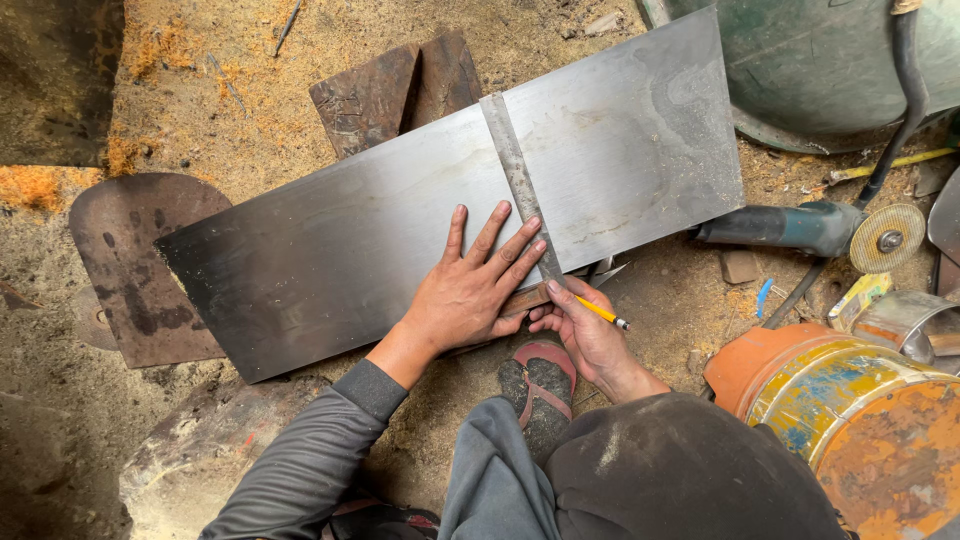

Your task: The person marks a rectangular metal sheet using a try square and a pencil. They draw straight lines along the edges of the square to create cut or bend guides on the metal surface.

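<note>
A long steel sheet (pixel 400 200) is laid slantwise on the sawdust floor (pixel 200 110), its long axis running lower left to upper right. A square (pixel 515 170) is set across it, pressed flat by the spread left hand (pixel 470 290). A pencil (pixel 600 312) is pinched in the right hand (pixel 585 335), just below the sheet's near edge. A grinder (pixel 800 228) is seen at right.

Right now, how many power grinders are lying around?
1: an angle grinder lies on the sawdust right of the steel sheet. Others may be hidden beyond view.

Ruler (pixel 516 170) across metal sheet (pixel 400 210); angle grinder (pixel 810 228) right of sheet.
</note>
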